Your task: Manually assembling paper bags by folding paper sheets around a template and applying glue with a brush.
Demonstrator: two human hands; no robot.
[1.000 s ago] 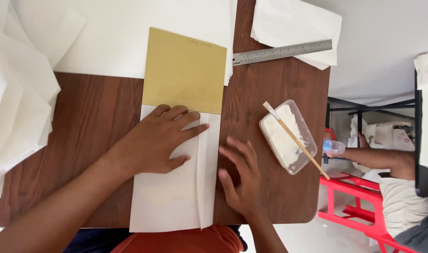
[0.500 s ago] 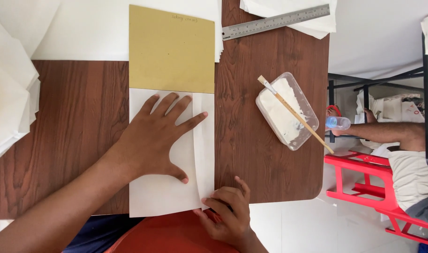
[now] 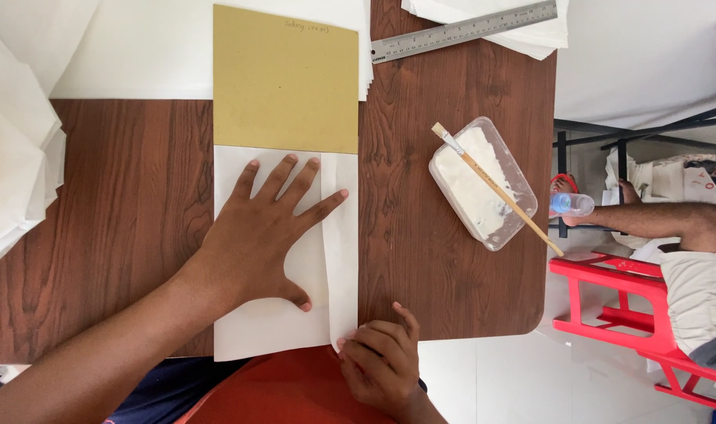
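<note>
— Where's the paper [image 3: 279, 334]?
— Flat on the table [image 3: 122, 228], under your left hand [image 3: 267, 235], fingers spread, gripping nothing.
— And the fold?
— Your right hand [image 3: 381, 363], curled, pinches its near corner; the card [image 3: 286, 78] lies beyond your fingertips.

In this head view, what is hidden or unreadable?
- White sheet centre: hidden under the left hand.
- Right hand fingertips at the folded flap: the contact is curled out of sight.
- Steel ruler markings: too small.
- White paper stack: cut off by the left edge.
</note>
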